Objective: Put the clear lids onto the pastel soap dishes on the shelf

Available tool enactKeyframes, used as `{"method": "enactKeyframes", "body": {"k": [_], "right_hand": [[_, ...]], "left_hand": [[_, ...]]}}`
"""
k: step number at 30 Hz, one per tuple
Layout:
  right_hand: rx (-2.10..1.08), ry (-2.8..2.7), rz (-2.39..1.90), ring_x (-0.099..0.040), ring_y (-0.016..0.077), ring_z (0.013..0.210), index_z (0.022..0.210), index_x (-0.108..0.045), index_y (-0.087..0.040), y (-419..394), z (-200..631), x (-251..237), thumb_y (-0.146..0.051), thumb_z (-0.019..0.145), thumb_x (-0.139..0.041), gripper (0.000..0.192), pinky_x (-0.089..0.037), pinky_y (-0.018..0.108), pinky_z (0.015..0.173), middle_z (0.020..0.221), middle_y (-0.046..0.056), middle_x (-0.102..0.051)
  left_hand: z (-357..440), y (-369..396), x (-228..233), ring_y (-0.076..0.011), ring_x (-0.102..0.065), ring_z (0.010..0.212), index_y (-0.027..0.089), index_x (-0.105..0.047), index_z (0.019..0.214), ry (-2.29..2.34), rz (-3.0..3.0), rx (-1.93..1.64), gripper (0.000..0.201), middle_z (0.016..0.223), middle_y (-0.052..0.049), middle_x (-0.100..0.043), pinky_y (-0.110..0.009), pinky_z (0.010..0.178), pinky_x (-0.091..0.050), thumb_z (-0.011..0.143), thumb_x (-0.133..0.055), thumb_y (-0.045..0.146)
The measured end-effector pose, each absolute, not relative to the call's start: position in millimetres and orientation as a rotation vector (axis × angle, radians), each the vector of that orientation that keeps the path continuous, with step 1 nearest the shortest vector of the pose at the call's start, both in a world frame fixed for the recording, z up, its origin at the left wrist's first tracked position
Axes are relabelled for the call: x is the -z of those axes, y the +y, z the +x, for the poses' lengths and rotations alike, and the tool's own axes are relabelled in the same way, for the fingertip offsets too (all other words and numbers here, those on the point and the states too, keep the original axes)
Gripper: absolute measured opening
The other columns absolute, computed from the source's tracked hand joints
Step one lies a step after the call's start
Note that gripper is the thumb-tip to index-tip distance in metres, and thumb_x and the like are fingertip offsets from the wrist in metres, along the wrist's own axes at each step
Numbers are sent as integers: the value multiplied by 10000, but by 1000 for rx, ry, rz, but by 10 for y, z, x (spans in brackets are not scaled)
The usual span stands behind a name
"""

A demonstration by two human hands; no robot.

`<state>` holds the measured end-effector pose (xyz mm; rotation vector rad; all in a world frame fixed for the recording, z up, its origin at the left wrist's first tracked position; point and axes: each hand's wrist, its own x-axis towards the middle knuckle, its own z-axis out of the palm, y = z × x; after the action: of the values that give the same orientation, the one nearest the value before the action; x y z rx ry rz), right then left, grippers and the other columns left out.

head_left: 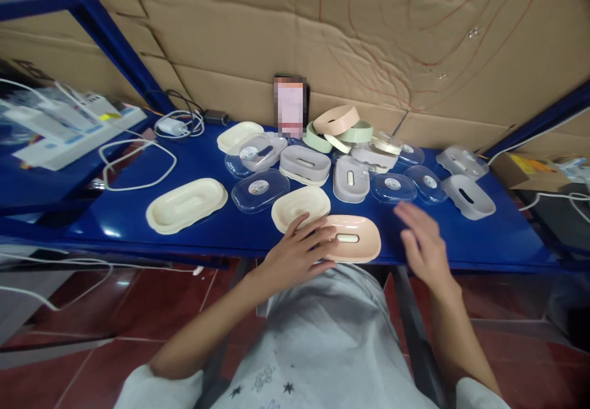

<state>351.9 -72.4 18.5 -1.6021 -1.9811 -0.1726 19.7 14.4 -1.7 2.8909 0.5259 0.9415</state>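
My left hand (306, 246), fingers spread, lies over the left end of a peach oval dish (362, 246) with a slot in its middle. Its fingertips also overlap the near edge of a cream oval tray (295, 203); whether they press on either piece I cannot tell. To the right of the dish, my right hand (421, 237) is open over the blue table, with nothing in it. Beyond it are clear plastic lids with round stickers, one lid (393, 188) just past the fingertips. A grey slotted dish (351, 179) lies behind the peach one.
A longer cream tray (187, 206) lies left on the blue table (124, 222). Peach and green rings (336, 120) are piled at the back. A phone (291, 107) leans against the cardboard. A power strip (78, 139) with white cables stands left; a grey dish (469, 197) lies right.
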Motion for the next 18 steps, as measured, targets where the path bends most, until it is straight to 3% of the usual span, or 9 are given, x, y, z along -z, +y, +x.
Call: {"method": "enactKeyframes", "body": {"k": [2, 4, 7, 9, 11, 14, 18], "right_hand": [[323, -1743, -1882, -448, 367, 1573, 1643, -464, -237, -631, 3857, -136, -480, 1137, -421, 563, -369, 643, 1253, 1651, 175, -540], [393, -1630, -2072, -449, 424, 1547, 1655, -428, -186, -579, 4104, -45, -608, 1106, -453, 692, -333, 731, 1230, 1610, 236, -550], [486, -1510, -2138, -582, 465, 1358, 1577, -537, -189, -596, 4268, 92, -777, 980, -590, 840, -418, 771, 1114, 1430, 252, -638], [533, -1411, -2127, -620, 471, 1266, 1481, -641, -206, -640, 4294, 132, -805, 908, -673, 830, -492, 755, 1021, 1378, 244, -639], [514, -1363, -2099, -635, 461, 1245, 1399, -707, -210, -685, 4290, 111, -757, 928, -682, 722, -538, 717, 983, 1376, 236, -638], [410, -1415, -1940, -659, 407, 1264, 1382, -720, -213, -746, 4194, -16, -588, 1024, -637, 525, -546, 650, 1060, 1350, 200, -686], [108, -1790, -1530, -633, 355, 1384, 1496, -640, -268, -832, 3740, -211, -392, 1052, -640, 461, -531, 578, 1153, 1445, 147, -680]], "left_hand": [[202, 141, 4, -273, -563, 1489, 225, -696, 1340, 532, 2876, -933, 340, 1440, -69, -731, -559, 1365, -293, 1048, -710, 399], [205, 140, 1, -273, -559, 1494, 234, -697, 1348, 543, 2865, -927, 348, 1440, -72, -729, -564, 1362, -299, 1034, -729, 380], [207, 137, 6, -284, -550, 1505, 258, -691, 1375, 539, 2863, -925, 380, 1447, -73, -723, -587, 1358, -304, 1012, -753, 353], [207, 133, 5, -294, -546, 1510, 258, -686, 1376, 521, 2852, -931, 378, 1457, -88, -711, -593, 1345, -337, 1013, -747, 341], [204, 125, -1, -308, -547, 1512, 246, -661, 1397, 510, 2817, -944, 393, 1503, -127, -667, -581, 1302, -420, 1020, -733, 330], [191, 113, -7, -324, -564, 1500, 256, -556, 1514, 565, 2702, -979, 517, 1606, -182, -548, -521, 1191, -566, 1032, -724, 333], [161, 118, 0, -348, -547, 1517, 313, -344, 1668, 616, 2504, -978, 811, 1680, -196, -430, -537, 1185, -580, 992, -790, 368]]}}
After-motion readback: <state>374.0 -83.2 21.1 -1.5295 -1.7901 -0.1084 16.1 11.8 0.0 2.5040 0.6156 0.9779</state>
